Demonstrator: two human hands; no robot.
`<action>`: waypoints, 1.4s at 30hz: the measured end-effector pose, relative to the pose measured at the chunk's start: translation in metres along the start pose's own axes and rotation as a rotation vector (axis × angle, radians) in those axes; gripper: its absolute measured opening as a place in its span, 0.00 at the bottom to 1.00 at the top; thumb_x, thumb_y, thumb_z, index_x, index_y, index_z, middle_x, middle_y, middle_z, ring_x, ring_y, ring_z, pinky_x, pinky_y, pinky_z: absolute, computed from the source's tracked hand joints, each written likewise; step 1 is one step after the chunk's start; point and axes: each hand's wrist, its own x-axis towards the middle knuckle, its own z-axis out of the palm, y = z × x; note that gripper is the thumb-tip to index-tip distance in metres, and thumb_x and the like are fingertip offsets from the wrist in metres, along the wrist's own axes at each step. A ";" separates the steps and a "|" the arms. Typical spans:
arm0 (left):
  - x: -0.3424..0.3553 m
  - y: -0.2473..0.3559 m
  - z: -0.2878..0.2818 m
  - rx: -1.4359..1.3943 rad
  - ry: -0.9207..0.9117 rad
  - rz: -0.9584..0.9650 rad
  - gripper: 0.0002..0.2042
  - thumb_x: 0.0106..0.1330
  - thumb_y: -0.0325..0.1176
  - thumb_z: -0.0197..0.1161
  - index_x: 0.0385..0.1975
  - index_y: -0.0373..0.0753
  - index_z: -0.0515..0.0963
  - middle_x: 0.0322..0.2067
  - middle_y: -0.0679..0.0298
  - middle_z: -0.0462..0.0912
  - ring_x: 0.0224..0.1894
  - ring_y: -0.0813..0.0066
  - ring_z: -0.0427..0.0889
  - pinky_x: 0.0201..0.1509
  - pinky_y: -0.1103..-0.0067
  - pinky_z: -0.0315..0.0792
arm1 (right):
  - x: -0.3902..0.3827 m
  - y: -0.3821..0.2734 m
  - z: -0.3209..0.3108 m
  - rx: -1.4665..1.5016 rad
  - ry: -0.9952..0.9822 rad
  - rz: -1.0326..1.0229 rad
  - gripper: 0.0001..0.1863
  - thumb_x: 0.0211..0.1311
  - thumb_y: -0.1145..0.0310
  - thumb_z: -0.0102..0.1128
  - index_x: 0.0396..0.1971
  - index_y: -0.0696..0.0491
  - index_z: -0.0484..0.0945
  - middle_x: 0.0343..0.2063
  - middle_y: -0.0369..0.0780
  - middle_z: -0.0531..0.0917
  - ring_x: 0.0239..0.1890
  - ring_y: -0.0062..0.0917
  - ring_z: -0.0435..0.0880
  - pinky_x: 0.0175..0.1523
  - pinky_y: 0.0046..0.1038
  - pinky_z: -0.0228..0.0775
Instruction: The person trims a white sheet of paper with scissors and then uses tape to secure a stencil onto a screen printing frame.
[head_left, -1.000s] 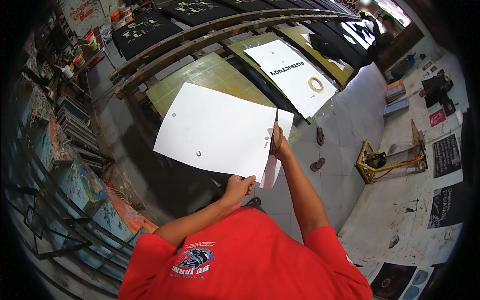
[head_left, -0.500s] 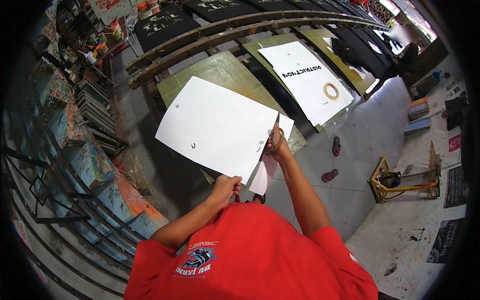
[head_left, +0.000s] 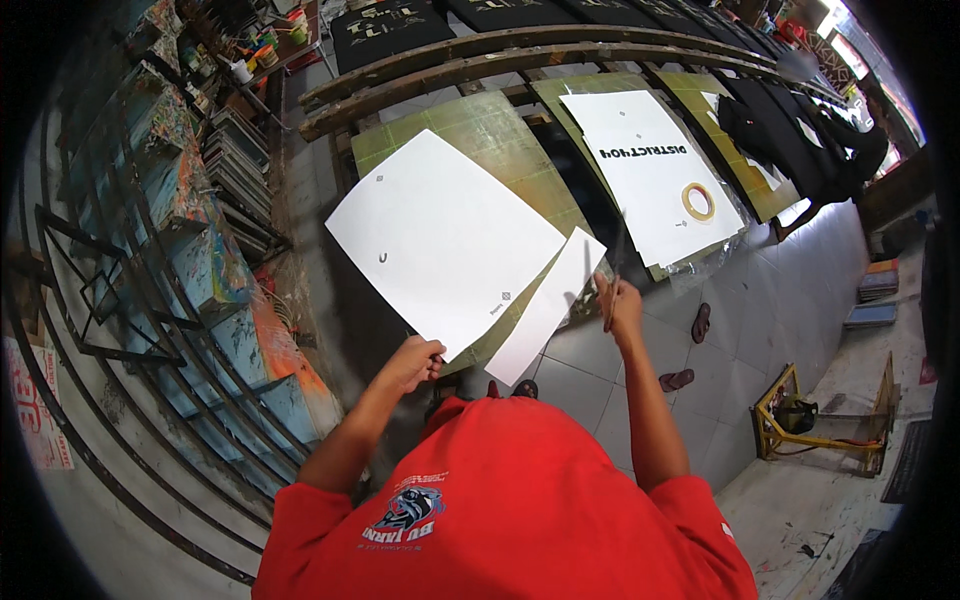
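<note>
My left hand (head_left: 413,364) pinches the near corner of a large white paper sheet (head_left: 440,235) with small printed marks. The sheet slants over a greenish board (head_left: 480,120). Along its right side lies a narrow white paper strip (head_left: 545,310), with a wedge-shaped gap between them. At their far end the two edges meet, and I cannot tell whether they are still joined. Just right of the strip, my right hand (head_left: 620,305) is closed round scissors (head_left: 617,255), whose blades point away from me and look blurred. The scissors are apart from the large sheet.
On the board to the right, another white sheet (head_left: 650,170) with black lettering carries a tape roll (head_left: 698,202). Wooden rails (head_left: 520,58) run behind the boards. A person in dark clothing (head_left: 850,145) bends at far right. Sandals (head_left: 677,380) lie on the tiles; metal bars (head_left: 150,400) stand left.
The scissors have come away from the sheet's right edge, moving right with my right hand. The strip has swung out from the sheet. The whole view has shifted.
</note>
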 end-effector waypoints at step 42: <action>0.003 -0.036 0.041 0.150 0.931 0.407 0.11 0.64 0.34 0.57 0.40 0.33 0.76 0.31 0.64 0.80 0.26 0.77 0.78 0.26 0.80 0.73 | 0.095 -0.066 -0.065 0.140 -0.385 -0.472 0.06 0.58 0.77 0.57 0.25 0.58 0.69 0.19 0.43 0.77 0.23 0.31 0.80 0.26 0.31 0.70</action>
